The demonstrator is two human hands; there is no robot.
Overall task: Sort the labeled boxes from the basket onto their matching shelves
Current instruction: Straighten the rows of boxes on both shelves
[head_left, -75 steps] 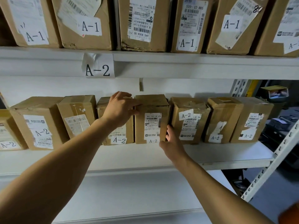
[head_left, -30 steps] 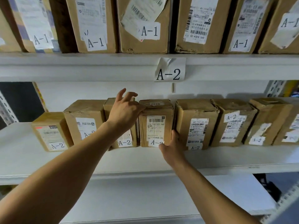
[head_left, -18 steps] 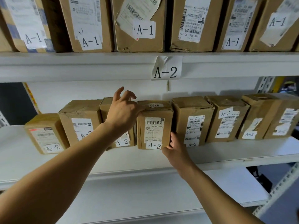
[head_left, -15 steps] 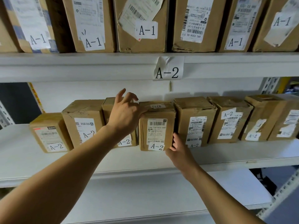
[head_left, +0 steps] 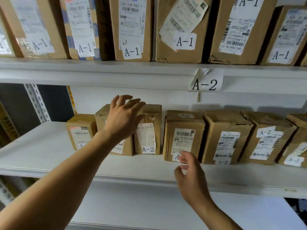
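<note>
Several cardboard boxes labelled A-2 stand in a row on the white A-2 shelf [head_left: 49,155]. The box with the 15H-159 barcode label [head_left: 184,135] stands upright in the row, with a small gap to the box [head_left: 148,130] on its left. My left hand [head_left: 123,117] hovers with fingers spread in front of the boxes left of it, holding nothing. My right hand [head_left: 189,171] is just in front of the barcode box's lower edge, fingers loosely curled and empty. The paper shelf tag A-2 [head_left: 206,81] hangs on the beam above.
Larger boxes labelled A-1 [head_left: 132,29] fill the shelf above. A smaller box [head_left: 79,130] ends the A-2 row at the left, beside bare shelf surface. A perforated upright post [head_left: 37,103] stands at the far left. A lower white shelf [head_left: 149,208] lies beneath.
Both hands have let go of the barcode box and drawn back from it. The left hand opened and lifted; the right hand dropped below the box's front. The view shifted left.
</note>
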